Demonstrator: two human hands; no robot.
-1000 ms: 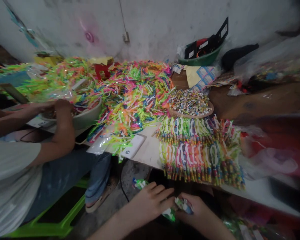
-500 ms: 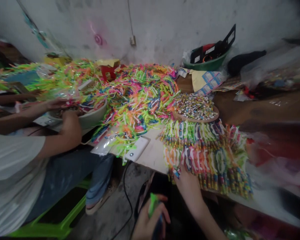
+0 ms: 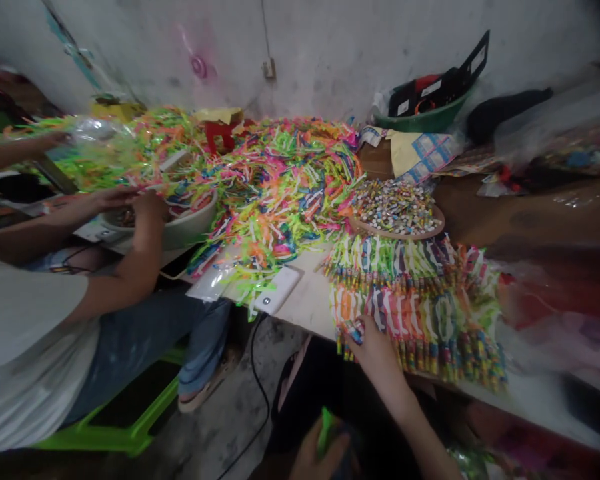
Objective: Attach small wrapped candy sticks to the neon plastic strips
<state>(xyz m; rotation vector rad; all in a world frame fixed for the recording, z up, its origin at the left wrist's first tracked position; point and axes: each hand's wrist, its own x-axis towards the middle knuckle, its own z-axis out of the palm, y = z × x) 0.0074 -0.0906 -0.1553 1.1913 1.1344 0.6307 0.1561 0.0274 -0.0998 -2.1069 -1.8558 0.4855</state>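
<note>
Left hand (image 3: 325, 450), low in the frame, grips a green strip (image 3: 326, 427). Right hand (image 3: 373, 340) pinches one wrapped piece (image 3: 354, 331) at the near edge of the laid-out rows (image 3: 415, 313) on the table (image 3: 305, 303). It looks light, crinkly and slippery, best pinched mid-body. Beyond lies a neon pile (image 3: 280, 180).

Heap (image 3: 275, 180), centre to 11 o'clock: neon green, pink, orange, yellow and blue strips, mixed. Rows (image 3: 415, 300), 3 o'clock of centre: striped packets in green, orange, pink and blue with white marks. Tray (image 3: 395, 213), 1 o'clock: brown rim, speckled white, yellow and dark pieces. Basin (image 3: 425, 120), 1 o'clock: green. Wall (image 3: 330, 47), 12 o'clock: grey-white, one pink mark. Stool (image 3: 115, 433), 8 o'clock: lime green. Shirt (image 3: 25, 353), 9 o'clock: pale grey. Left hand (image 3: 320, 453), 6 o'clock: green piece. Right hand (image 3: 375, 347): multicoloured packet.
</note>
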